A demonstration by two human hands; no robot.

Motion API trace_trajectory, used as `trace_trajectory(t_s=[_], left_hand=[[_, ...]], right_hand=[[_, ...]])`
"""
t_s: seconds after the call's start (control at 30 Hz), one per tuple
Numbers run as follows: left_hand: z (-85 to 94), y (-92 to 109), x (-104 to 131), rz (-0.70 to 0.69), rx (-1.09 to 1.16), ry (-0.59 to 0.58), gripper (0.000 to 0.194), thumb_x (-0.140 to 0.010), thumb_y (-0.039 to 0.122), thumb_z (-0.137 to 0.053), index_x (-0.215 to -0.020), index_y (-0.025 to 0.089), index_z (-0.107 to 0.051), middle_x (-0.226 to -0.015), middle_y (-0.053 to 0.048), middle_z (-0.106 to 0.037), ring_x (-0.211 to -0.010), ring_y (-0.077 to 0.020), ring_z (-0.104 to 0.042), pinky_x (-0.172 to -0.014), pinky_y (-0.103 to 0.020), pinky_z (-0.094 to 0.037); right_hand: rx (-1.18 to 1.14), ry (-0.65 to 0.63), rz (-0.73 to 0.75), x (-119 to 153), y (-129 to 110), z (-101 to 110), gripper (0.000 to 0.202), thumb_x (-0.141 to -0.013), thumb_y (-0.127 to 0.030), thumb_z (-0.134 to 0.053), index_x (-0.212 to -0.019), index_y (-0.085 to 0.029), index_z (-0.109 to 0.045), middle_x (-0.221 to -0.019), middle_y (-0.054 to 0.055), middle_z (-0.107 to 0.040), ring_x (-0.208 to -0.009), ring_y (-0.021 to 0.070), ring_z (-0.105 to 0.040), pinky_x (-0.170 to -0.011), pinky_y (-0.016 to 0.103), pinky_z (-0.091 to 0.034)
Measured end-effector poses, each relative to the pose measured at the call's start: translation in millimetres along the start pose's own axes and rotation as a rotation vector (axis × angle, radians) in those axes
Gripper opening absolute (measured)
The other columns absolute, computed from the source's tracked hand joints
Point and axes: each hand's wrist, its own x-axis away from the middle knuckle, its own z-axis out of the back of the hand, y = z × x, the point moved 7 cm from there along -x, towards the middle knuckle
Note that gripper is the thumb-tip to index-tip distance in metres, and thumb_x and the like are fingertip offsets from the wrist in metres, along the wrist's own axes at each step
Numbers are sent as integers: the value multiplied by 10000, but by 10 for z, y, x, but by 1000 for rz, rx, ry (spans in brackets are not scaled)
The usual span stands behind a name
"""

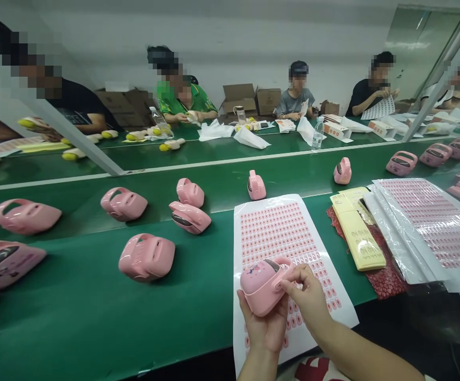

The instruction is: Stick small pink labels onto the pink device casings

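My left hand [267, 325] cups a pink plastic device [259, 293] from below. It has a loop handle, a dark glossy window and a printed picture on its front, and it is held tilted above a sticker sheet [272, 225]. The white sheet carries rows of small pink oval stickers, and some places in the rows are bare. At the base of the handle, my right hand [307, 293] is closed in a pinch, thumb and fingertips against the device's side. Whether a sticker lies between those fingertips is hidden.
More pink devices [146, 257] stand on the green bench and belt, left and ahead. To the right lie a yellow packet [359, 230], red mesh [388, 280] and plastic-covered sticker sheets [436, 227]. Co-workers [182, 100] sit across the belt. A slanted post [81, 135] rises at left.
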Motion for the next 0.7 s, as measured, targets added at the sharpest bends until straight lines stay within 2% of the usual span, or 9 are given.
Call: trace_trajectory(t_s=[0.13, 0.33, 0.5, 0.57, 0.6, 0.7], left_hand=[[16, -28, -4, 9, 29, 44, 468, -779, 533, -497, -1095, 201, -591, -1109, -107, -635, -1000, -201, -592, -832, -257, -482], [-45, -45, 30, -6, 17, 150, 474, -830, 549, -397, -1024, 185, -630, -1000, -107, -661, -917, -180, -622, -788, -233, -492], [-62, -25, 38, -13, -9, 121, 458, -828, 534, -417, -1035, 188, -633, -1009, -92, -664, -947, -188, -615, -829, -228, -471], [-27, -22, 19, -8, -18, 85, 439, -810, 511, -460, -1038, 176, -631, -997, -100, -672, -972, -200, -610, -855, -239, -462], [-13, -21, 7, -7, -24, 59, 425, -798, 492, -487, -1042, 174, -629, -997, -104, -676, -984, -209, -609, -873, -256, -457], [1, -20, -19, -20, -40, -14, 377, -770, 443, -537, -1032, 190, -632, -1002, -104, -685, -1018, -237, -601, -904, -318, -450]], right_hand=[[-8, 15, 33, 14, -6, 8, 138, -654, -286, -674, -568, -213, -594, -719, 10, -523, -732, 183, -543, -744, 371, -467], [57, 61, 104, 11, -35, -5, 128, -673, -225, -647, -563, -218, -582, -720, 5, -511, -735, 177, -534, -730, 353, -473], [90, 71, 200, 22, -44, -19, 151, -717, -227, -601, -577, -219, -542, -731, 12, -492, -754, 183, -520, -728, 358, -468], [111, 48, 242, 34, -35, -36, 57, -725, -249, -603, -693, -226, -562, -803, 28, -508, -818, 198, -518, -767, 377, -459], [122, 44, 253, 38, -21, -41, 100, -717, -261, -617, -795, -230, -564, -866, 39, -515, -868, 208, -513, -798, 390, -451], [141, 41, 235, 28, 64, -60, 438, -696, -312, -647, -1086, -238, -461, -1081, 74, -485, -1029, 237, -470, -887, 424, -414]])
